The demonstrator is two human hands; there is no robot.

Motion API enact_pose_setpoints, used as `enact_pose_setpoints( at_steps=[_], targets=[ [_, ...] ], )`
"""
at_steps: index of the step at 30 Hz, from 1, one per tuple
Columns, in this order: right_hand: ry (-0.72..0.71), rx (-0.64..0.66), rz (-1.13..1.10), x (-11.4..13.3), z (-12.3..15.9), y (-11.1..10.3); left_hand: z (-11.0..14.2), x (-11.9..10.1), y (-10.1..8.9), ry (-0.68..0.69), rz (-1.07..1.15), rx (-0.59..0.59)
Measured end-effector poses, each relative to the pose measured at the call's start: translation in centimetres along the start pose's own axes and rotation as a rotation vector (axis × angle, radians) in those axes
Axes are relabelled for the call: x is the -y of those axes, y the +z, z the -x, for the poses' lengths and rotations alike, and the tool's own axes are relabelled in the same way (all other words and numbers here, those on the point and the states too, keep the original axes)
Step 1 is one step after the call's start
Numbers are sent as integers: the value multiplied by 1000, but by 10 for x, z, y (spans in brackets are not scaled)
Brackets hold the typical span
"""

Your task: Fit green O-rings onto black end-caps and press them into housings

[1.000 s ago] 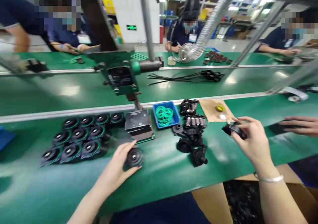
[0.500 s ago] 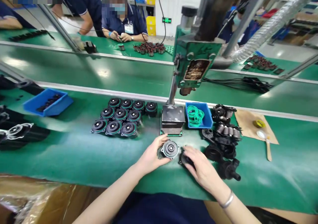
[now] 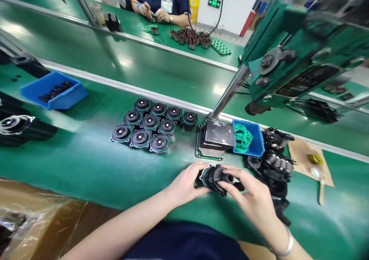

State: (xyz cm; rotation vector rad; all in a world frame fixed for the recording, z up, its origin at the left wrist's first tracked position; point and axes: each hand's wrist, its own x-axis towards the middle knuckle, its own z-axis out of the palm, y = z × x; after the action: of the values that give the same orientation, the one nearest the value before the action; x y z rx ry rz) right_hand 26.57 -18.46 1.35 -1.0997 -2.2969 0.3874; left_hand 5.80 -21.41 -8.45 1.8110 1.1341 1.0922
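My left hand [image 3: 186, 185] is closed round a round black motor housing [image 3: 203, 177] with a pale flange and a green sealing ring. My right hand [image 3: 255, 194] grips a black plastic pump cover [image 3: 219, 179] with a pipe stub, its fingers on either side of the stub. The cover is up against the face of the housing; whether it is seated, I cannot tell. Both parts are tilted, just in front of the press's metal block [image 3: 219, 133]. Beyond, to the left, similar black housings [image 3: 150, 122] with green rings stand in rows.
A green press head [image 3: 300, 60] overhangs the bench at right. Beside its base is a blue bin [image 3: 255, 137] of green rings [image 3: 242, 137]. Black covers [image 3: 278, 175], brown paper [image 3: 300, 152] and a spoon [image 3: 321, 187] lie right. Another blue bin [image 3: 57, 92] is left. A co-worker [image 3: 161, 2] sits opposite.
The pump cover has come up from the bench to the housing's face. The housing has tipped from facing up toward the right. My view has shifted, and the press head looks larger.
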Motion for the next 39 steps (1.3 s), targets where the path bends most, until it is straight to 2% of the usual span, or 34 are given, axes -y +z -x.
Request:
enact_pose_setpoints(
  at_steps=[4, 7, 24, 39],
  targets=[
    [-94, 24, 14, 9, -4, 20, 1, 1, 1, 13, 21, 3],
    [-112, 49, 27, 7, -3, 26, 1, 1, 1, 21, 24, -5],
    [-84, 67, 17, 5, 3, 26, 0, 2, 0, 44, 10, 17],
    [-68, 71, 2, 3, 5, 28, 1, 2, 0, 2, 8, 46]
  ],
)
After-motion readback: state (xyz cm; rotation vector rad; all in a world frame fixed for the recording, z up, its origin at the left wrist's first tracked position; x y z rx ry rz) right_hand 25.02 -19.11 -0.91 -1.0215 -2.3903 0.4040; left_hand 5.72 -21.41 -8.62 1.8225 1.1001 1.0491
